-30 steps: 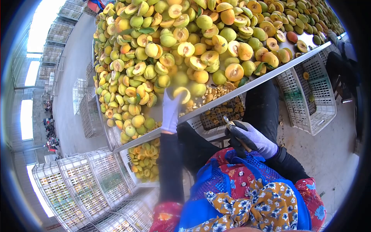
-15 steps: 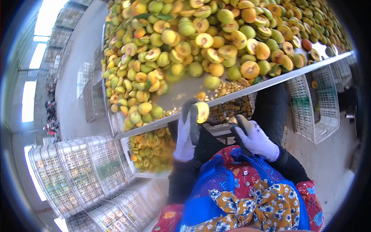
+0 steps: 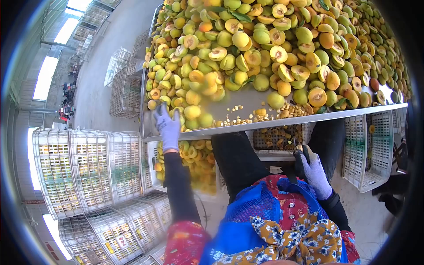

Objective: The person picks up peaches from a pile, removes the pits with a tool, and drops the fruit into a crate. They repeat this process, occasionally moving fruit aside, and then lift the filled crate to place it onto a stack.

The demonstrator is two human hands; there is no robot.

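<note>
My left hand [image 3: 168, 129], in a pale lavender glove with dark fingertips, reaches over the front left corner of a metal table [image 3: 247, 103]. Its fingers are apart, right beside yellow-green peach halves [image 3: 192, 112]. Held low in front of my right thigh, my right hand [image 3: 314, 170] is closed around a small pitting tool [image 3: 299, 147]; a tan end and a thin metal glint show, while the fingers hide the rest. Loose pits [image 3: 293, 110] lie along the table's front edge, below the large heap of cut peaches [image 3: 260, 57].
A crate of pits [image 3: 282, 138] sits under the table edge between my legs. Peach halves [image 3: 194, 165] fill another container below left. Stacked white crates [image 3: 88, 168] stand at left, and an upright white crate [image 3: 369, 150] stands at right.
My left hand has moved left from the table's front middle to the fruit at the left corner, and the half it held has left its fingers. The view has shifted; my right hand stays low.
</note>
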